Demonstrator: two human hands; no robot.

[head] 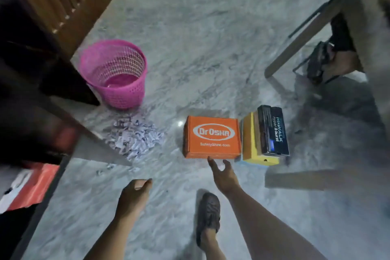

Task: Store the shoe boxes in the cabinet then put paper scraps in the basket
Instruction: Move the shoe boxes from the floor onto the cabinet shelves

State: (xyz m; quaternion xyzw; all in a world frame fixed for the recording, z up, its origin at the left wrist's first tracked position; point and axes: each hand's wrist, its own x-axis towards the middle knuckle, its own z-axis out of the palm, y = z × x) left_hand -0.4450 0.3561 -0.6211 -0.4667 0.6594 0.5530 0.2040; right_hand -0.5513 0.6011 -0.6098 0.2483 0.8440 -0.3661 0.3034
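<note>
Scanning from your left: one pink basket (114, 74) stands on the floor (190, 27), with one heap of paper scraps (135, 139) just in front of it. Your left hand (135, 194) hangs loosely curled, holding nothing. Your right hand (221, 173) is the nearer grip: fingers spread wide, empty, just short of the near edge of the orange Dr Osha shoe box (212, 137), which lies straight ahead, long axis across your reach. Beside it, one black shoe box (273, 131) sits on a yellow shoe box (250, 143). That makes three boxes here.

"Dr Osha" on orange shoe box (212, 136)
</note>
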